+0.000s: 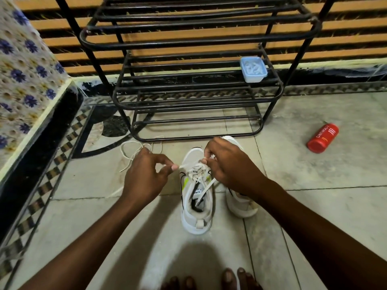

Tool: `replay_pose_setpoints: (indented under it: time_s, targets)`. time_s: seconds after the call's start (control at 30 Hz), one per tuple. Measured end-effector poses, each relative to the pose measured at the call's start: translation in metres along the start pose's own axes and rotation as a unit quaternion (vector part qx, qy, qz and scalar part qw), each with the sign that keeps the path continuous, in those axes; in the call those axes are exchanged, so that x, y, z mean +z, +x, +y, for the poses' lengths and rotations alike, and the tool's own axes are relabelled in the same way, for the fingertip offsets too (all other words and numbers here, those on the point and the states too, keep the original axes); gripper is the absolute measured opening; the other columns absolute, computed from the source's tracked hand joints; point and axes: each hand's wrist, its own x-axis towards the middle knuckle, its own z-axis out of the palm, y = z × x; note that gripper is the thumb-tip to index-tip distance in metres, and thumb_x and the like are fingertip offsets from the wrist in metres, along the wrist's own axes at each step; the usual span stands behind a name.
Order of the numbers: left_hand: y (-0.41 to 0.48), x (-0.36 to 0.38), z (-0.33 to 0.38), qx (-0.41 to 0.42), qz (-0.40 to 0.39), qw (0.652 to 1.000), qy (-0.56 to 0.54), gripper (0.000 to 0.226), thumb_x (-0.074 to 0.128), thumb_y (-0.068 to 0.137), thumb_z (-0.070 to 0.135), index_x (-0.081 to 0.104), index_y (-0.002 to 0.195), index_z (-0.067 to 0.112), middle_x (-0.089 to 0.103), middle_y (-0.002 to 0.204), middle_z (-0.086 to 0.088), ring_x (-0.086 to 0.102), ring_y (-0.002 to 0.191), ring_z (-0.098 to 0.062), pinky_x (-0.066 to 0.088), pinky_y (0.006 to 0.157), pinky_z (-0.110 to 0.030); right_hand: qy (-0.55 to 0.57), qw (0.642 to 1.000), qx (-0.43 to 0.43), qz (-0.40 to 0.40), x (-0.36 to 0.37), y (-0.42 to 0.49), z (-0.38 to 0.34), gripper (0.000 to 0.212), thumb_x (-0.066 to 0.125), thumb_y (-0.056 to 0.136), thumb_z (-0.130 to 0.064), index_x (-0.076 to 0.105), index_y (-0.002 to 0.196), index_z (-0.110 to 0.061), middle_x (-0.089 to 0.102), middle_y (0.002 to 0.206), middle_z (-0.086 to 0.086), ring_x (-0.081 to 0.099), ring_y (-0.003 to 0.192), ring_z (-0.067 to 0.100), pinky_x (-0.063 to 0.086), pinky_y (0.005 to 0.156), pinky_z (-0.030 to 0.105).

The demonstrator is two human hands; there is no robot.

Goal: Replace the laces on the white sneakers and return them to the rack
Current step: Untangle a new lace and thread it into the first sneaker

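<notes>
We have the shoe rack [199, 102] standing on the floor [314, 206] ahead of us, backed by the slatted wall [356, 28]. On its middle shelf, at the right end, sits a small tub [253, 69]. Just before the rack's foot two sneakers stand side by side, toes toward it: the nearer sneaker [195, 214] in the middle, the second sneaker [240, 204] just to its right, partly under our right hand [226, 164]. Our left hand [144, 174] is left of the nearer sneaker, and the lace [201, 170] runs between both hands, pinched in the fingers [172, 166] of each. A loose lace [134, 147] lies on the floor beyond the left hand. Well to the right a can [322, 138] lies on its side.
</notes>
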Motion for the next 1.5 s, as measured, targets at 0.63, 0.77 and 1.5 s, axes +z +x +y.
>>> replay_pose_setpoints:
  time_s: [0.63, 0.77, 1.5]
  targets:
    - [0.011, 0.021, -0.002, -0.078, -0.165, 0.947, 0.266, 0.018, 0.06, 0.091, 0.028, 0.062, 0.109, 0.028, 0.064, 0.121, 0.002, 0.059, 0.12, -0.025, 0.037, 0.102, -0.045, -0.199, 0.975, -0.084, -0.054, 0.02, -0.001, 0.007, 0.018, 0.068, 0.079, -0.004, 0.054, 0.087, -0.012, 0.05, 0.09, 0.007, 0.045, 0.077, 0.027, 0.039, 0.06, 0.04]
    - [0.02, 0.034, -0.008, 0.003, -0.242, 0.969, -0.048, 0.05, 0.075, 0.08, 0.036, 0.052, 0.123, 0.049, 0.072, 0.112, 0.019, 0.065, 0.115, -0.01, 0.05, 0.101, -0.049, -0.185, 0.977, -0.09, -0.052, 0.015, 0.001, 0.006, 0.018, 0.064, 0.077, 0.001, 0.055, 0.089, -0.01, 0.049, 0.09, 0.007, 0.043, 0.078, 0.025, 0.04, 0.061, 0.041]
    - [0.008, 0.021, -0.021, -0.002, -0.081, 0.96, -0.267, 0.017, 0.09, 0.073, 0.045, 0.083, 0.083, 0.033, 0.065, 0.087, -0.025, 0.055, 0.08, -0.046, 0.049, 0.075, -0.054, -0.045, 0.998, 0.042, -0.01, 0.007, -0.014, 0.021, 0.022, 0.058, 0.089, -0.03, 0.071, 0.084, -0.012, 0.051, 0.082, 0.001, 0.054, 0.076, 0.021, 0.051, 0.062, 0.038]
